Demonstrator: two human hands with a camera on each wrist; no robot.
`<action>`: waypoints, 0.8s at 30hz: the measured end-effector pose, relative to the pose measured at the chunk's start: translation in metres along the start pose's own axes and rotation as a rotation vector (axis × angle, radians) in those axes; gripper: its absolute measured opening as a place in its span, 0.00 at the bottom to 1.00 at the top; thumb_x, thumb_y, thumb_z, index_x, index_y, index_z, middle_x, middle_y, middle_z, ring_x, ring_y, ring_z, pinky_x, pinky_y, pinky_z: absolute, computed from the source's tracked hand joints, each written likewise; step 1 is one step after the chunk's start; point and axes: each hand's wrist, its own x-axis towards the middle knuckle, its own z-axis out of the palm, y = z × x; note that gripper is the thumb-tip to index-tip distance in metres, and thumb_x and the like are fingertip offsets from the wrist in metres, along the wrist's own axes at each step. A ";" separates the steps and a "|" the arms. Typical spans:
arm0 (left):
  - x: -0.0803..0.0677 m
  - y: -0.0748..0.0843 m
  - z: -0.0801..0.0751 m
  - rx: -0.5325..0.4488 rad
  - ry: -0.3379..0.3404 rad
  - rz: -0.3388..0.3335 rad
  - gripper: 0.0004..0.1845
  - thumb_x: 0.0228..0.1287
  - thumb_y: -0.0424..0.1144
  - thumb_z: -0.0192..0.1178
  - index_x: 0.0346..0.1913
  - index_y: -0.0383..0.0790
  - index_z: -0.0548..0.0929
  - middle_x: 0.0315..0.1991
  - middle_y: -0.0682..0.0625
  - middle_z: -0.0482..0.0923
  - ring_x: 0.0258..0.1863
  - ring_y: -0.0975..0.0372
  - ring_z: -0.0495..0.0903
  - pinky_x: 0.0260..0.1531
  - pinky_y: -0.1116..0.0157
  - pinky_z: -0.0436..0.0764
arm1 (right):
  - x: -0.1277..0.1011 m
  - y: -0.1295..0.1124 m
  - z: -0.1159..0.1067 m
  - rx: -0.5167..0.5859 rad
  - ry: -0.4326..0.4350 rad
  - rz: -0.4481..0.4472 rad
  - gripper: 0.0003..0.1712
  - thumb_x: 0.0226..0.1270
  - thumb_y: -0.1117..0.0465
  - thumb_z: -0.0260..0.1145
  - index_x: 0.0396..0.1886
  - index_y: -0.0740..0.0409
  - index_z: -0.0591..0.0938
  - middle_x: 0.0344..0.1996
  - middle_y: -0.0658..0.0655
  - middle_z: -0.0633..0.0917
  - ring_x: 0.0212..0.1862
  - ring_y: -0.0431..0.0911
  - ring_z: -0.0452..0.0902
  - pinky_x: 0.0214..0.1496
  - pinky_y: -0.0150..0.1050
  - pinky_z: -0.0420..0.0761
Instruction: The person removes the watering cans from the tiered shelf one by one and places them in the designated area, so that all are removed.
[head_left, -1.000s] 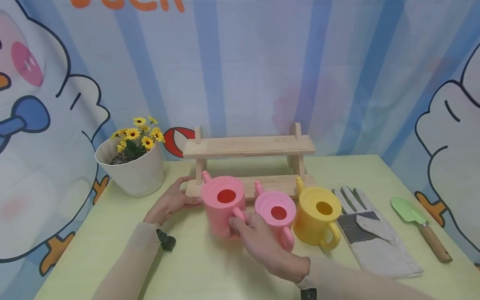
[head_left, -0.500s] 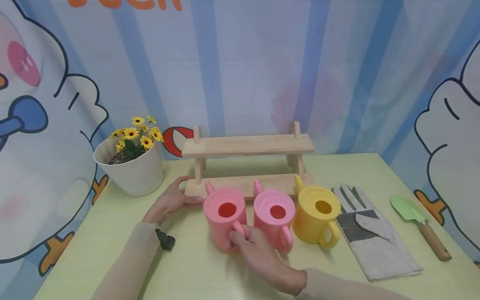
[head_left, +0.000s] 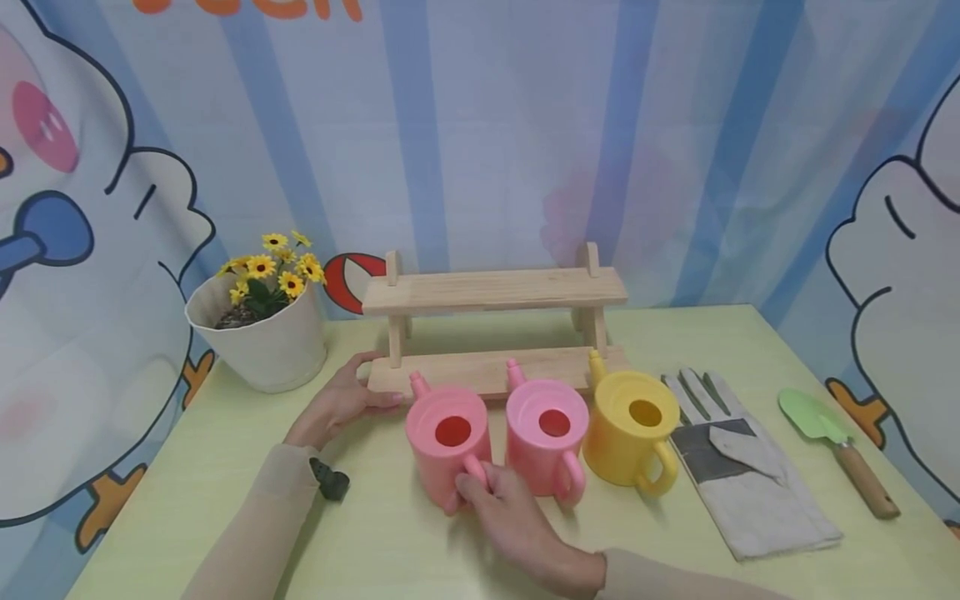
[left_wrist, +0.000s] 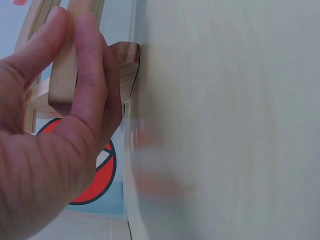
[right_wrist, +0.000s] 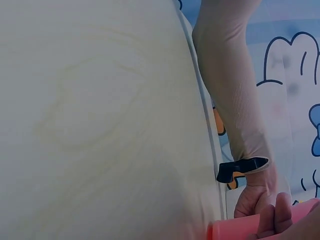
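Note:
My right hand (head_left: 517,521) holds the handle of a coral-pink watering can (head_left: 442,462), low over the table, its spout toward a two-tier wooden shelf (head_left: 495,287). The can's red inside shows through its top opening. In the right wrist view, fingers (right_wrist: 283,212) lie against the pink side of the can. With thumb and fingers on either side, my left hand (head_left: 341,402) grips the left end of the shelf's lower board (left_wrist: 62,82). Right of the held can stand a lighter pink watering can (head_left: 543,454) and a yellow watering can (head_left: 622,446).
At the left stands a white pot (head_left: 277,354) of yellow flowers. A folded pair of gardening gloves (head_left: 765,512) lies right of the cans, with a green hand trowel (head_left: 813,421) beyond it. Behind the table (head_left: 405,550) hangs a cartoon-printed cloth (head_left: 510,133).
My right hand has lowered the coral-pink watering can and drawn it back from the shelf, beside the lighter pink one. My left hand has kept its grip on the lower board.

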 end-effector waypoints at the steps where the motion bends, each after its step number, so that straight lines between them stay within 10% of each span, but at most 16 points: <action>1: 0.000 0.000 0.000 0.001 0.000 0.000 0.55 0.70 0.35 0.75 0.88 0.47 0.49 0.77 0.30 0.69 0.51 0.57 0.88 0.61 0.60 0.90 | 0.000 0.001 0.000 0.001 -0.002 -0.006 0.18 0.87 0.53 0.61 0.38 0.61 0.85 0.29 0.50 0.82 0.28 0.43 0.65 0.26 0.28 0.63; 15: -0.003 -0.001 0.003 0.049 0.019 0.007 0.54 0.70 0.38 0.75 0.88 0.46 0.49 0.78 0.30 0.69 0.63 0.48 0.85 0.76 0.47 0.80 | -0.006 0.006 -0.007 -0.095 -0.034 -0.005 0.11 0.83 0.52 0.66 0.43 0.55 0.86 0.37 0.51 0.86 0.38 0.45 0.75 0.37 0.31 0.75; 19: -0.009 -0.001 0.002 0.126 0.062 0.003 0.56 0.68 0.45 0.77 0.89 0.46 0.50 0.79 0.29 0.70 0.72 0.42 0.80 0.81 0.36 0.70 | -0.015 0.000 -0.014 -0.197 -0.015 0.017 0.16 0.82 0.44 0.66 0.56 0.47 0.89 0.50 0.49 0.90 0.55 0.47 0.82 0.60 0.54 0.88; 24: -0.023 0.000 -0.001 0.284 0.171 0.021 0.57 0.65 0.50 0.79 0.88 0.42 0.54 0.74 0.28 0.73 0.69 0.40 0.80 0.71 0.41 0.81 | -0.033 -0.011 -0.025 -0.309 -0.009 0.046 0.25 0.81 0.40 0.66 0.71 0.38 0.83 0.69 0.45 0.85 0.71 0.50 0.78 0.74 0.77 0.73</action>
